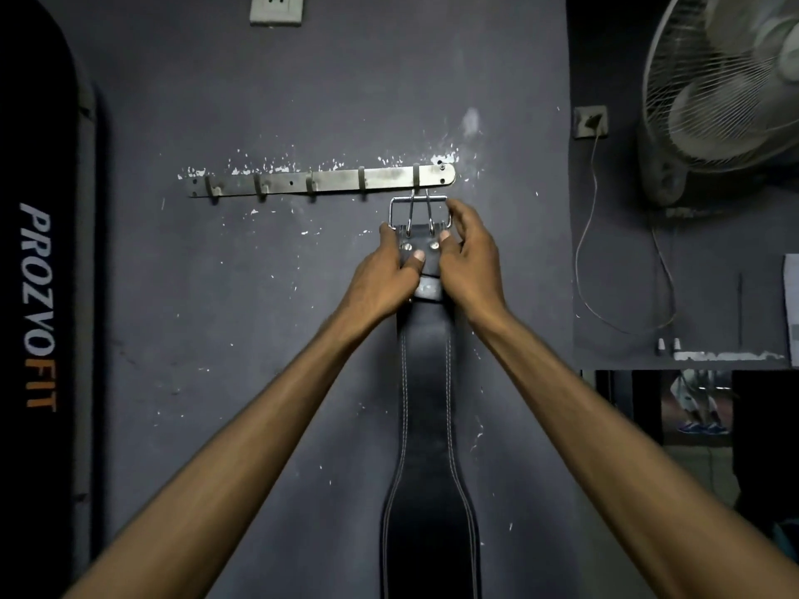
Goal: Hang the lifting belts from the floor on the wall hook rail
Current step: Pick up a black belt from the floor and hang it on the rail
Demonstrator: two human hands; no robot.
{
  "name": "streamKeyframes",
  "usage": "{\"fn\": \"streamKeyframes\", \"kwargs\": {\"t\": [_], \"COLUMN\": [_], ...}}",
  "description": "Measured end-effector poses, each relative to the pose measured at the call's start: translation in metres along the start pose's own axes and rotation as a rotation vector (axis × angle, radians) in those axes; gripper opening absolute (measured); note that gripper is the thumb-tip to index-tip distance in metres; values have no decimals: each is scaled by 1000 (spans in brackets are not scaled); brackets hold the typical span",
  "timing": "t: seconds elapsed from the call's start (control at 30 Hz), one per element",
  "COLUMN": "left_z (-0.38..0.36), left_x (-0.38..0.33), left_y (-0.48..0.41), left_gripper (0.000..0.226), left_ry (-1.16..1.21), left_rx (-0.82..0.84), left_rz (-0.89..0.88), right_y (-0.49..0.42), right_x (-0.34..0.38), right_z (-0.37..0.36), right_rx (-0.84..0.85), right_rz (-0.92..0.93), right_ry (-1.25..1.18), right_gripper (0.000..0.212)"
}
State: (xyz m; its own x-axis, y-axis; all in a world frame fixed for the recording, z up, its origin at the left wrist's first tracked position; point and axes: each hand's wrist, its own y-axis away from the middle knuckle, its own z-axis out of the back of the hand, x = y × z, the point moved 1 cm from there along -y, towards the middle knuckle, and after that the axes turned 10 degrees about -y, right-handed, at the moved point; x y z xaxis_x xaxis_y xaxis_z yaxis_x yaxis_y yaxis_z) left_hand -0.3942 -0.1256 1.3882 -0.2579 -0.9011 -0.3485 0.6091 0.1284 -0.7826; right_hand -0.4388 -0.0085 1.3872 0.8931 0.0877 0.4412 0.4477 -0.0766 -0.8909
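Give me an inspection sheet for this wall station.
Surface: dark wall, paint chipped around the rail.
Job's things: rail has five hooks; belt hangs at the rightmost hook, buckle just under it.
Clutter: nothing seen.
Grippers: left hand and right hand both grip the belt top.
Cables: cord droops from socket.
Surroundings: fan at right, black board at left.

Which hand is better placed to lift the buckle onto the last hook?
Probably the right hand. Its fingers already touch the buckle just under the rightmost hook of the rail. The left hand sits lower, gripping the belt.
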Motion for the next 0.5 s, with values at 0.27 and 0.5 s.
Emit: {"fn": "streamKeyframes", "kwargs": {"t": [0.27, 0.5], "left_z": [12, 1], "left_x": [-13, -3], "left_y": [-83, -94], "left_gripper": [58, 41], "left_ry": [-174, -280], "left_rx": [-106, 10], "left_rz": [32, 60], "right_y": [-84, -80], "right_x": [5, -15], "right_z": [-15, -22], "right_rx": [51, 133], "right_rz": [58, 135], "right_ry": [107, 369], "right_gripper": [60, 51]}}
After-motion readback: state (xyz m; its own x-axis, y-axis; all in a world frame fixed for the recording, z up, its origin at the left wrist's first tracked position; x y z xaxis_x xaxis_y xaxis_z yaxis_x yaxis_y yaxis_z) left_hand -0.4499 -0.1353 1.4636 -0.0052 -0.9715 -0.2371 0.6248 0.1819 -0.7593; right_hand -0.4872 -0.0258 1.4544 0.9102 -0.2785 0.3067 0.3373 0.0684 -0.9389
